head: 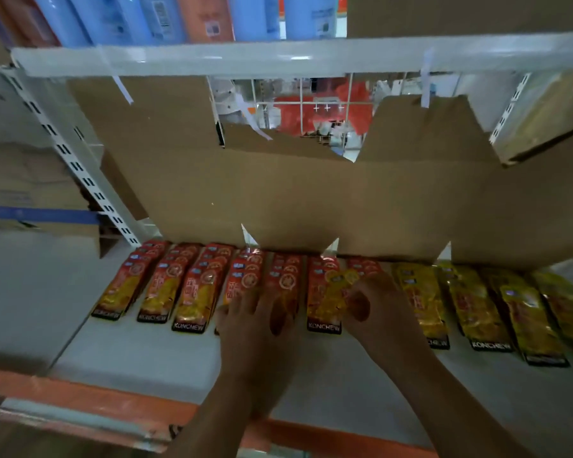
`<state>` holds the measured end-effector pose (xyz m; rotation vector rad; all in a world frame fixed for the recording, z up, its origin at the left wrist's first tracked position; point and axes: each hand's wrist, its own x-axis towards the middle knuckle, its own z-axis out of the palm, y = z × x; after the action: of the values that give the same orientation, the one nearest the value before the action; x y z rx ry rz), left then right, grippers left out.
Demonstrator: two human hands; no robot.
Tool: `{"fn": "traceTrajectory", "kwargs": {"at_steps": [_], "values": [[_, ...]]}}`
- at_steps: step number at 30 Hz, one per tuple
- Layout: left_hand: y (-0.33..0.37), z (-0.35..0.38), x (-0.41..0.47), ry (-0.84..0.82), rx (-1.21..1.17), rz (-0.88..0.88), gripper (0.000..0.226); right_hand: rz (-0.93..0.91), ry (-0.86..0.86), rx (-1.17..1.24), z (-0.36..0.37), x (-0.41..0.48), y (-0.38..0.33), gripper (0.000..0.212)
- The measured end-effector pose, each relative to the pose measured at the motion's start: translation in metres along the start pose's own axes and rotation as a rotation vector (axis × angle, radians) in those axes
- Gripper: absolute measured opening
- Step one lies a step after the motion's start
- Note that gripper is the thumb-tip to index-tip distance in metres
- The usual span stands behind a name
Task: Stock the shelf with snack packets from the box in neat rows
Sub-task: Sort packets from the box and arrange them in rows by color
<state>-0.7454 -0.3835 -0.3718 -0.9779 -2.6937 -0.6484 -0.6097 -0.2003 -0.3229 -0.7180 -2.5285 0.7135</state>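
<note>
I reckon these packets (192, 292) light and slippery: left hand (255, 322) flat on one row (286, 276), right hand (377, 305) pinching a stack (325, 292) by its sides

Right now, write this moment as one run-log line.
left hand: rests on red packets | right hand: grips packet stack | yellow packets: rowed on shelf

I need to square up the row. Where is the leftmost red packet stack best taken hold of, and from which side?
Grip the leftmost red packet stack at its near black band, from the shelf front. It lies nearly flat, far end by the cardboard, a neighbouring stack close on its right, so that end is likely freest.
</note>
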Motion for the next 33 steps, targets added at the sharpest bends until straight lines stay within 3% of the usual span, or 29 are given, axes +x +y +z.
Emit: {"fn": "traceTrajectory", "kwargs": {"at_steps": [15, 19, 22, 33], "values": [[0.001, 0.008, 0.0, 0.058, 0.023, 0.086, 0.038, -0.012, 0.005, 0.018, -0.007, -0.012, 0.013, 0.021], [0.001, 0.009, 0.001, 0.015, 0.014, 0.07, 0.037, 0.038, -0.011, 0.005, -0.007, -0.013, 0.021, 0.035], [-0.001, 0.01, 0.002, -0.001, 0.02, 0.081, 0.039, 0.064, -0.008, -0.011, -0.005, -0.017, 0.023, 0.03], [-0.006, 0.012, 0.002, 0.005, -0.006, 0.103, 0.04, 0.126, 0.125, -0.014, -0.014, -0.037, 0.035, 0.022]]}}
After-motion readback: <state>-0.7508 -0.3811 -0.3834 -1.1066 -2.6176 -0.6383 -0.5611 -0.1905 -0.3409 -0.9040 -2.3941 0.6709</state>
